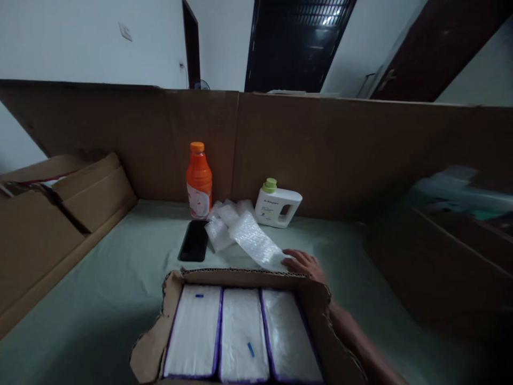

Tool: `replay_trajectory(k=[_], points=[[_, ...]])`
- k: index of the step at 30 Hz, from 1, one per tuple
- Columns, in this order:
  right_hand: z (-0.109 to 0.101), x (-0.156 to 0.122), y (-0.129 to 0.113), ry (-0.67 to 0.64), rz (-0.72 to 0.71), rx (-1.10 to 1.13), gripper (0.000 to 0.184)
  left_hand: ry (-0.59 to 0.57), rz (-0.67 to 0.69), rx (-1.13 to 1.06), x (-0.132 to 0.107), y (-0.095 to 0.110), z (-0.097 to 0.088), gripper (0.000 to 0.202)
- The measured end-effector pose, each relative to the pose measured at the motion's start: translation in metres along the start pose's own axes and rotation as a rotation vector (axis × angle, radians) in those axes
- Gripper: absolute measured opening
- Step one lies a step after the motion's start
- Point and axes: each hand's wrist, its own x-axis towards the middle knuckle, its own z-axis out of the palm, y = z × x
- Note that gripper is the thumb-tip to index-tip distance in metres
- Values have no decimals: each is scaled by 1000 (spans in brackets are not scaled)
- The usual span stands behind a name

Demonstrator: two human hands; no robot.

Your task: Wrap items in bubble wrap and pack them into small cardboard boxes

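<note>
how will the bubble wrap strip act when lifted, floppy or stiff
The bubble wrap strip will likely flop, since it curves between the crumpled pieces and the right hand. It should be light for its size, being thin, clear bubbled film. It might drag those pieces, as its far end meets them.

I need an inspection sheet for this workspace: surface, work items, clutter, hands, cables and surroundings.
Surface: light green cloth, slightly wrinkled.
Work items: bubble wrap, partly bunched, one strip reaching toward the open cardboard box, which holds white packs with purple edges, three visible.
Clutter: black smartphone lying flat; orange bottle and white jug with green cap, both upright.
Hands: right hand at the strip's near end, grip unclear; left hand not in view.
Cables: thin cord at the wall socket; nothing seen on the cloth.
Surroundings: cardboard panel behind; cartons left and right; dim light.
</note>
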Motion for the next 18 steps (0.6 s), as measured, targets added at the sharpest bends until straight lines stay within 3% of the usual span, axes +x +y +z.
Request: replay_trajectory(k=[3, 6, 9, 13, 18], points=[[-42, -79, 22, 35, 96, -97, 31, -48, -68, 23, -48, -7, -6, 30], [-76, -150, 36, -93, 184, -188, 33, -130, -115, 53, -109, -15, -23, 33], [-101, -194, 38, -200, 296, -295, 41, -189, -127, 71, -146, -24, -38, 28], [-120, -200, 21, -132, 370, -340, 45, -189, -115, 50, -153, -38, -37, 43], [-106, -147, -17, -16, 297, 39, 27, -141, -120, 97, -147, -45, -34, 50]])
